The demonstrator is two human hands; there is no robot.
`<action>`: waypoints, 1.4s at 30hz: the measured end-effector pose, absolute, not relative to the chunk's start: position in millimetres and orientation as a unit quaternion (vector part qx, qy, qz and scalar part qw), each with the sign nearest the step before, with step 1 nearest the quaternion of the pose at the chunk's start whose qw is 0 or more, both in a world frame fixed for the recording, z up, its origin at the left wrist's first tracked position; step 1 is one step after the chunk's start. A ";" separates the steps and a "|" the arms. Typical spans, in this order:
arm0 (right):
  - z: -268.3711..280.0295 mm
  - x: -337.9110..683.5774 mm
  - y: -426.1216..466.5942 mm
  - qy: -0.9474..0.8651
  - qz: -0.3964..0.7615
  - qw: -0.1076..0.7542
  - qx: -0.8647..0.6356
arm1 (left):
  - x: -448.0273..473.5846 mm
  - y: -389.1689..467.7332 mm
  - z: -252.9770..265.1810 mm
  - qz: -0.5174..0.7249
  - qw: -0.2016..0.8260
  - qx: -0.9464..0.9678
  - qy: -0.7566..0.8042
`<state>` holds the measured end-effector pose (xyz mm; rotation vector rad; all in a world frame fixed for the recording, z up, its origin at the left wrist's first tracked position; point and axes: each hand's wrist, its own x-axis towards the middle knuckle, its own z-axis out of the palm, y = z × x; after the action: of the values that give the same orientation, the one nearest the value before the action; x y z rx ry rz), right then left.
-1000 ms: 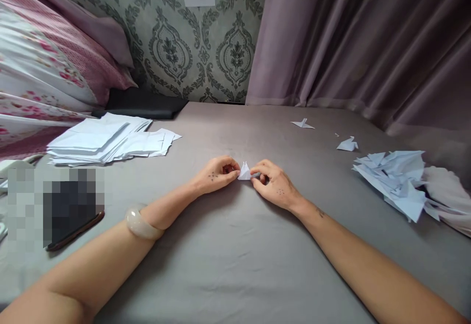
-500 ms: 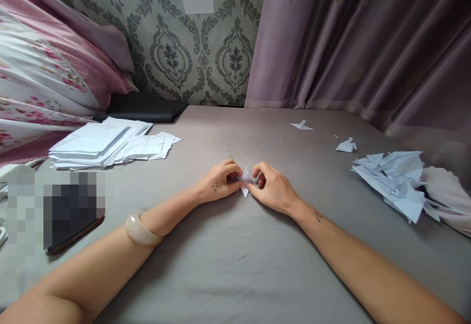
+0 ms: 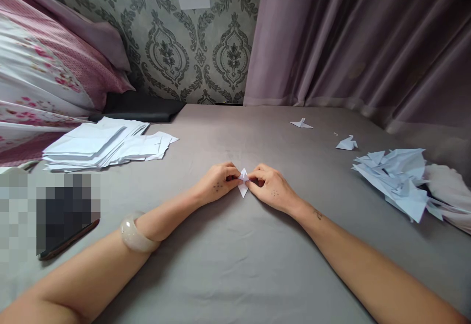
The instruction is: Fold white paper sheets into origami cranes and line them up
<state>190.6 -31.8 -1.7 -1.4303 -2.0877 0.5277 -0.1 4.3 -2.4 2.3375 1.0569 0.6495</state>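
Note:
A small piece of folded white paper [image 3: 243,189], diamond-shaped with points up and down, is at the middle of the grey cloth surface [image 3: 235,255]. My left hand [image 3: 220,182] pinches its left side between thumb and fingers. From the other side, my right hand [image 3: 273,186] pinches the right edge, fingers curled. Both sets of fingertips nearly meet and cover the paper's side edges. A pale bangle [image 3: 137,235] circles my left wrist.
Stacked white paper sheets [image 3: 88,145] lie at the left, beyond a dark, partly pixelated object [image 3: 68,216]. At the right is a heap of folded white papers [image 3: 397,176]. A folded paper bird [image 3: 347,143] and another folded paper piece [image 3: 301,123] rest farther back.
My right fingers have closed down onto the paper's right side. The folded paper now looks flatter and narrower, a clearer diamond. The whole view has shifted slightly.

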 end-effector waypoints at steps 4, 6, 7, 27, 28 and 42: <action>-0.7 190.3 -30.5 -0.770 0.184 0.287 -0.539 | -1.1 5.1 -4.1 0.258 0.210 0.863 0.381; -0.1 189.0 -29.6 -0.773 0.167 0.275 -0.547 | -1.4 6.1 -4.9 0.259 0.203 0.865 0.379; 0.1 188.4 -28.8 -0.773 0.163 0.266 -0.552 | -1.2 6.6 -4.9 0.254 0.212 0.863 0.382; 6.9 184.5 -27.0 -0.710 0.247 0.301 -0.587 | 14.1 2.5 -5.4 0.340 0.502 0.670 0.428; 8.8 184.6 -27.2 -0.697 0.262 0.317 -0.587 | 13.8 2.9 -6.1 0.340 0.504 0.670 0.426; 7.8 179.7 -25.8 -0.664 0.302 0.366 -0.578 | 11.6 3.4 -7.4 0.342 0.476 0.695 0.416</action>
<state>179.7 -25.8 7.8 -1.4867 -1.7058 0.7776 11.6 3.4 -7.4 1.6992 1.0174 0.8346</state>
